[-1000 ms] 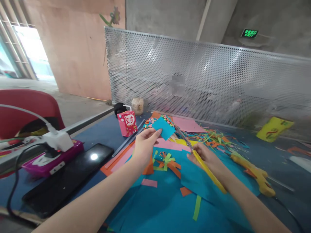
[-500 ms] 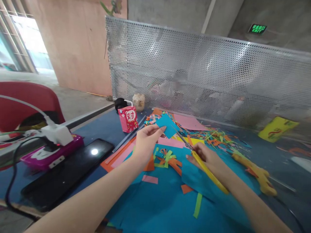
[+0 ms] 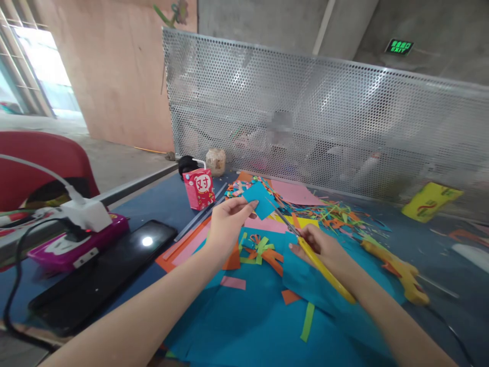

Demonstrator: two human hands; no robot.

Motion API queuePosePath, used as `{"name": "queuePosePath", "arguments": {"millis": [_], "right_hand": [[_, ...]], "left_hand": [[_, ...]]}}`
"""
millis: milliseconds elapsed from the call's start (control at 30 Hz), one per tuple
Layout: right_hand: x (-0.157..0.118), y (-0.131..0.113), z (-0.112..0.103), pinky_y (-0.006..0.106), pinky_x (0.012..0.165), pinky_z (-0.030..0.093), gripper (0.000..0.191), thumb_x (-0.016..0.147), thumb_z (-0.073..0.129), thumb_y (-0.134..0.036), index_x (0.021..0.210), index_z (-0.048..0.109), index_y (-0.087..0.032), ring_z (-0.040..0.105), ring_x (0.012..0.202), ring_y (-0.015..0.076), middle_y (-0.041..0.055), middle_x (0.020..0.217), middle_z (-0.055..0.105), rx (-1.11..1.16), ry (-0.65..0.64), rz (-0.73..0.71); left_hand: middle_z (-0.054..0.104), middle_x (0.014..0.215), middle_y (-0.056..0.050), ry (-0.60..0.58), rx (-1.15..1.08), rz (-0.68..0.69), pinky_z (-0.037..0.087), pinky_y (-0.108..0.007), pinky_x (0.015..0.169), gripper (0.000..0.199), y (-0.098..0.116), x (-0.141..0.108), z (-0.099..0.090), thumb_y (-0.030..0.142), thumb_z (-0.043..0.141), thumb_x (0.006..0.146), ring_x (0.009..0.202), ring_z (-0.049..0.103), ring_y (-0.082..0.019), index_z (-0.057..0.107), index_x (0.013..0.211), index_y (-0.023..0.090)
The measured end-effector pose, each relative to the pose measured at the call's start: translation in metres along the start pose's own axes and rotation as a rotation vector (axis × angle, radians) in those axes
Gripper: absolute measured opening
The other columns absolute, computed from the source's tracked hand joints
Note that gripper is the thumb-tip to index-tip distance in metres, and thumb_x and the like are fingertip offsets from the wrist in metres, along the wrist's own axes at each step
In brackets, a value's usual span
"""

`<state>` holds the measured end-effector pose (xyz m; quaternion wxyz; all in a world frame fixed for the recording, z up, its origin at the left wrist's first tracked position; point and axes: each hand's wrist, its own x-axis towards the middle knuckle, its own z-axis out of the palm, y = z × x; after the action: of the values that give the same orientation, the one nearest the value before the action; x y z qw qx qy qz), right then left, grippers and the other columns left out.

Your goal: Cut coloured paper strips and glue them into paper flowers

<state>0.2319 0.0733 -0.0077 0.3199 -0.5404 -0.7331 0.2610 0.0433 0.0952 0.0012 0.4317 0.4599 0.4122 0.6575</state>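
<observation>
Pinched between the thumb and fingers of my left hand (image 3: 232,216) is a small blue paper square (image 3: 260,199), raised above the table. My right hand (image 3: 317,243) grips yellow-handled scissors (image 3: 324,270), whose blades point up and left toward the square's right side. Whether the blades touch the paper is hard to tell. Below my hands, large blue sheets (image 3: 244,321) lie with orange and green strips (image 3: 263,250) and a pink piece (image 3: 233,283) on them.
Left are a black phone (image 3: 103,275) and a purple power strip (image 3: 76,250). A red drink box (image 3: 199,188) stands behind. Right lie paper scraps (image 3: 344,216), a yellow glue gun (image 3: 399,272) and a yellow packet (image 3: 430,202). A perforated metal screen (image 3: 248,102) borders the back.
The whole view has shifted slightly, so things appear a little further left. The blue square has less of its right part showing; both hands keep their hold.
</observation>
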Motion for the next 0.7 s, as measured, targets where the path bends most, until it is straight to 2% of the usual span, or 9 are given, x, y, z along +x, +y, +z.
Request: {"name": "queuePosePath", "arguments": {"millis": [233,700], "right_hand": [[-0.003,-0.0022,-0.003,0.021,0.047,0.032,0.025,0.069,0.054,-0.039,0.068,0.037,-0.021,0.038,0.053,0.0096,-0.0053,0.058,0.037,-0.034,-0.055,0.028],[-0.0038,-0.0069,-0.003,0.022,0.045,0.027,0.03,0.068,0.052,-0.046,0.066,0.035,-0.021,0.032,0.049,0.009,-0.0062,0.054,0.03,0.016,-0.064,0.024]], "left_hand": [[0.058,0.051,0.0,-0.009,0.002,0.001,0.035,-0.019,0.044,0.012,-0.0029,0.0006,-0.0005,0.026,0.063,0.061,0.049,0.052,-0.009,0.06,0.062,0.014],[0.058,0.051,0.001,-0.008,0.013,-0.019,0.035,-0.02,0.045,0.014,-0.0021,0.0003,-0.0006,0.027,0.064,0.06,0.047,0.05,-0.008,0.059,0.059,0.014]]}}
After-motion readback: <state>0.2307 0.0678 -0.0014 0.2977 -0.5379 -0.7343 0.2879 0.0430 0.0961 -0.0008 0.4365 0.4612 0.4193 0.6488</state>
